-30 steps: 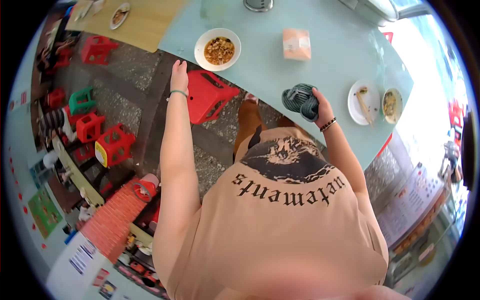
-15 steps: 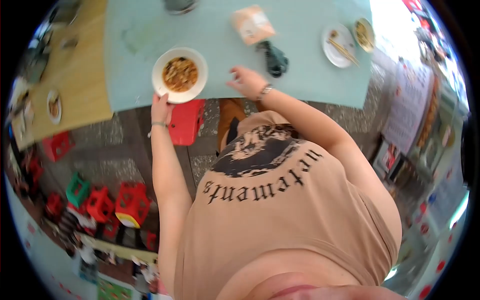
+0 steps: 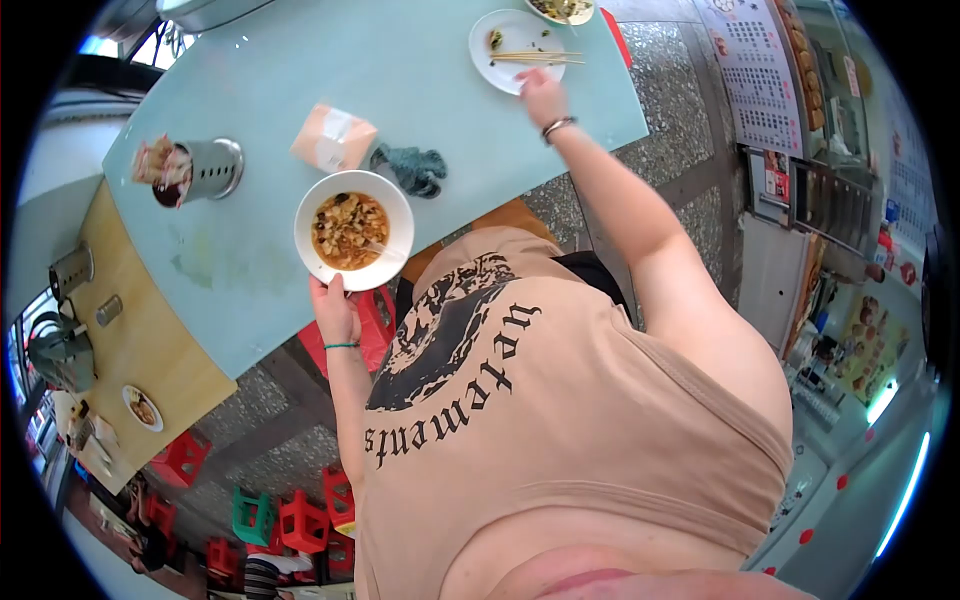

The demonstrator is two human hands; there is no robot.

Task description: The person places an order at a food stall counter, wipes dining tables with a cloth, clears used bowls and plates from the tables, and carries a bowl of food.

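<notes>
My left hand [image 3: 335, 308] grips the near rim of a white bowl [image 3: 306, 222] at the table's near edge. Chunky brown-orange soup [image 3: 350, 228] fills part of it, with a clear spoon [image 3: 380, 247] dipping in. My right hand [image 3: 545, 97] reaches out to the right, its fingertips closed at the near rim of a white plate [image 3: 497, 74]. A pair of chopsticks [image 3: 540, 57] lies across that plate beside some food scraps [image 3: 496, 39]. Behind the bowl are a peach-coloured tissue pack [image 3: 335, 138] and a dark green crumpled item [image 3: 410, 170].
The pale green table [image 3: 250, 300] also carries another bowl of food [image 3: 562, 8] and a perforated metal utensil holder [image 3: 210, 170]. A wooden table [image 3: 170, 335] adjoins on the left. A red stool [image 3: 372, 330] stands beneath the edge, with several more stools at lower left.
The view has turned rightward. My right hand has moved from the table near the dark green item to the plate's rim. The bowl, still in my left hand, is now closer to the tissue pack.
</notes>
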